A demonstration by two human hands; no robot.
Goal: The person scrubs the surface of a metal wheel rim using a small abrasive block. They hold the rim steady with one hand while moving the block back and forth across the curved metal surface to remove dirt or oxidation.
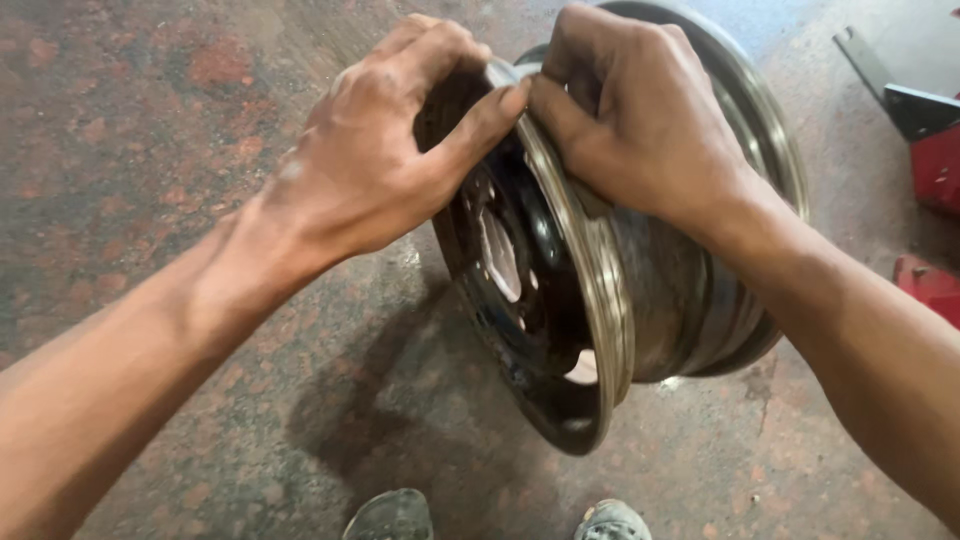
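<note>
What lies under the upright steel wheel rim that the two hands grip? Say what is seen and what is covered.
The wheel rim stands on its edge on the stained concrete floor, casting a shadow there. The exact contact patch is hidden by the rim.

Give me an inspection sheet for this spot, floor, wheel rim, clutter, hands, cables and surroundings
Surface: rough concrete floor with reddish stains, worn and dusty.
Job's things: bare steel wheel rim standing upright on its edge on the floor, dark centre disc facing left, scuffed metal flange.
Clutter: nothing seen.
Hands: left hand and right hand both grip the top of the rim's near flange, thumbs meeting at the edge.
Cables: nothing seen.
Surroundings: red machine parts with a dark metal bracket at the right edge; tips of two shoes at the bottom.
</note>
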